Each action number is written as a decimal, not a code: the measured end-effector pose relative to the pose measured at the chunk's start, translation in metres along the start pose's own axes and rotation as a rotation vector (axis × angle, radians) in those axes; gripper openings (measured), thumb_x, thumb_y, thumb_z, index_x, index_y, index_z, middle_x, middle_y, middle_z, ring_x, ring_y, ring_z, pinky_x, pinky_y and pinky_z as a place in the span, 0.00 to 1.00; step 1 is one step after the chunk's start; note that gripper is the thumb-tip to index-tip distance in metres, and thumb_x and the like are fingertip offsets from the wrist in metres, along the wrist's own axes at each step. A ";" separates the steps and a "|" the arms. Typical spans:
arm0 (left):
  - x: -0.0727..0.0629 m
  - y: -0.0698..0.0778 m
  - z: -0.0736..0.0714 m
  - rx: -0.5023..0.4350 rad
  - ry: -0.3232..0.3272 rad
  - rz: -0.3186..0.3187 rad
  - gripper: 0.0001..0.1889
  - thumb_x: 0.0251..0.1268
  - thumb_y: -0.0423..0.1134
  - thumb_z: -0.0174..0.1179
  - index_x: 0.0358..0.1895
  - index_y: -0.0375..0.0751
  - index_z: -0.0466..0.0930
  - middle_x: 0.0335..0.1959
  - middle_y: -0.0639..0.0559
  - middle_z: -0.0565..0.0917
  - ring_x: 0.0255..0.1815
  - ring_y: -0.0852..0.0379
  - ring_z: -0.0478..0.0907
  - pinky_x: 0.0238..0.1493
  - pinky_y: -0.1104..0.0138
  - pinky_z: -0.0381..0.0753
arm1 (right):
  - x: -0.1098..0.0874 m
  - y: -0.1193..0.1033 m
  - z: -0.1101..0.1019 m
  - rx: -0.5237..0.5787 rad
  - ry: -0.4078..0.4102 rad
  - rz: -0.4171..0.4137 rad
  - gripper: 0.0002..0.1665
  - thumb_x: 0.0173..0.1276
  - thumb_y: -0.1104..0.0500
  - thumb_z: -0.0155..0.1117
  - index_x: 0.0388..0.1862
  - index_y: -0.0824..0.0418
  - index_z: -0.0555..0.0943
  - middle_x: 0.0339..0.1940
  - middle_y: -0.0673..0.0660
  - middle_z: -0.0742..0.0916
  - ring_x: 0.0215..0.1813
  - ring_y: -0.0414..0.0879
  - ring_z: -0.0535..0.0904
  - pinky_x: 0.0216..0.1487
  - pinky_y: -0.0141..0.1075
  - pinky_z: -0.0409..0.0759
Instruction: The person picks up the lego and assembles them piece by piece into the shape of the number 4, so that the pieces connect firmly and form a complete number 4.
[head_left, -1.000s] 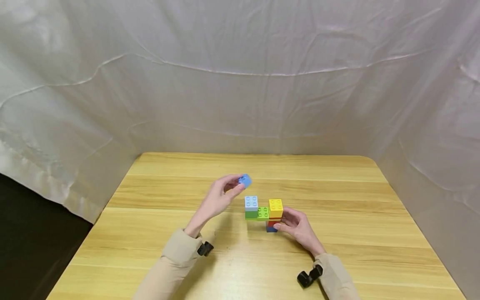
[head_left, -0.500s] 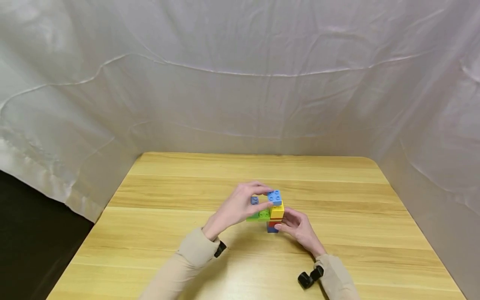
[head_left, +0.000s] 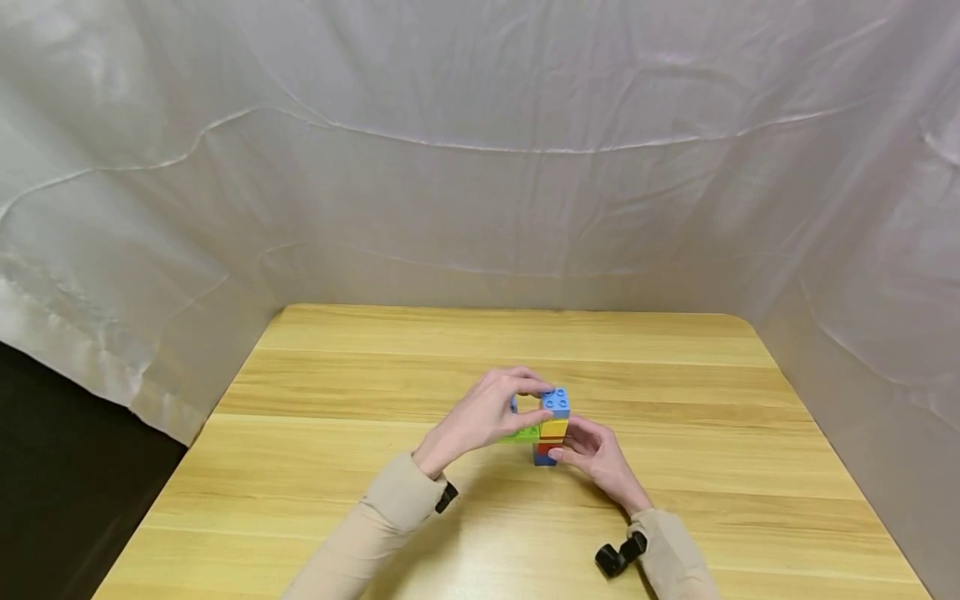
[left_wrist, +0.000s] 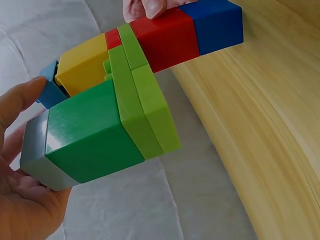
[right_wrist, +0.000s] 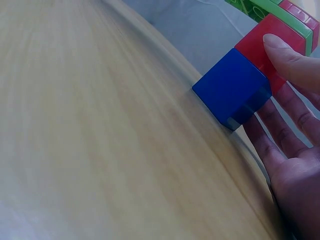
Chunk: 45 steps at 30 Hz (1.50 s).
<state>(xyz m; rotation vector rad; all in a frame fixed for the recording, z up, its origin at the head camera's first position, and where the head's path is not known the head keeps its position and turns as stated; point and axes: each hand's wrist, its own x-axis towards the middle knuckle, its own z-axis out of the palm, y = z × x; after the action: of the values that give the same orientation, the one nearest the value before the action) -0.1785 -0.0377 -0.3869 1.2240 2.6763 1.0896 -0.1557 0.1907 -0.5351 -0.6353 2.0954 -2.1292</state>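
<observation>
A light blue brick (head_left: 555,403) tops the yellow brick (head_left: 554,428), pinched between thumb and fingers of my left hand (head_left: 486,412). In the left wrist view a gap shows between the light blue brick (left_wrist: 50,85) and the yellow brick (left_wrist: 84,63), so it sits tilted. Below come a thin red brick (left_wrist: 113,38), lime green bricks (left_wrist: 131,95), a red brick (left_wrist: 167,36) and a dark blue brick (left_wrist: 216,25) on the table. A green brick (left_wrist: 95,132) with a pale blue brick (left_wrist: 44,150) rises from the lime overhang. My right hand (head_left: 600,461) grips the red brick (right_wrist: 272,47).
The stack stands on a wooden table (head_left: 337,375). A grey-white curtain (head_left: 480,167) hangs behind and along the sides. Black straps with small devices (head_left: 621,556) sit at the wrists.
My left hand has carried the light blue brick rightward from above the pale blue brick and lowered it onto the yellow one. The right hand keeps its place on the stack.
</observation>
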 end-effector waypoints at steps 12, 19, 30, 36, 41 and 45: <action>0.002 -0.003 -0.001 -0.012 -0.046 0.028 0.19 0.68 0.43 0.66 0.58 0.39 0.84 0.52 0.47 0.86 0.36 0.58 0.82 0.31 0.79 0.75 | -0.001 0.001 -0.001 0.004 -0.025 -0.032 0.29 0.67 0.71 0.66 0.66 0.71 0.74 0.57 0.42 0.86 0.59 0.35 0.83 0.60 0.28 0.82; 0.000 -0.004 0.000 0.010 -0.042 0.084 0.19 0.67 0.40 0.67 0.58 0.38 0.83 0.50 0.47 0.86 0.38 0.56 0.82 0.34 0.81 0.75 | 0.000 -0.001 0.000 -0.034 0.003 -0.023 0.29 0.66 0.70 0.68 0.65 0.72 0.74 0.57 0.40 0.86 0.58 0.35 0.83 0.60 0.28 0.82; 0.002 -0.006 -0.001 -0.003 -0.051 0.080 0.19 0.66 0.40 0.68 0.57 0.37 0.84 0.50 0.46 0.86 0.35 0.54 0.83 0.32 0.81 0.73 | -0.001 -0.002 0.000 -0.039 0.003 -0.005 0.31 0.66 0.70 0.68 0.67 0.73 0.72 0.58 0.38 0.85 0.58 0.34 0.83 0.61 0.26 0.82; 0.002 -0.004 0.000 0.004 -0.051 0.071 0.19 0.66 0.40 0.68 0.57 0.38 0.84 0.50 0.47 0.86 0.36 0.55 0.83 0.33 0.81 0.75 | -0.002 -0.003 0.000 -0.036 0.010 0.005 0.32 0.66 0.69 0.68 0.68 0.73 0.71 0.60 0.36 0.84 0.61 0.32 0.81 0.63 0.25 0.79; 0.002 -0.003 0.001 0.022 -0.036 0.091 0.18 0.66 0.41 0.68 0.56 0.39 0.85 0.49 0.48 0.86 0.35 0.59 0.82 0.35 0.81 0.76 | -0.003 -0.005 0.001 -0.012 0.022 0.010 0.32 0.65 0.70 0.69 0.67 0.75 0.71 0.60 0.37 0.85 0.62 0.32 0.80 0.64 0.26 0.78; 0.001 -0.003 0.001 0.017 -0.042 0.085 0.18 0.66 0.41 0.68 0.56 0.38 0.85 0.50 0.48 0.86 0.35 0.55 0.83 0.33 0.81 0.75 | -0.003 -0.006 0.001 -0.008 0.022 0.017 0.33 0.65 0.70 0.69 0.67 0.75 0.71 0.60 0.37 0.85 0.63 0.31 0.80 0.65 0.26 0.78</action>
<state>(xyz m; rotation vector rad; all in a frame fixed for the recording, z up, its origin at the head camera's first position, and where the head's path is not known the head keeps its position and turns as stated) -0.1813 -0.0378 -0.3892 1.3601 2.6310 1.0400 -0.1511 0.1910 -0.5299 -0.5949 2.1135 -2.1302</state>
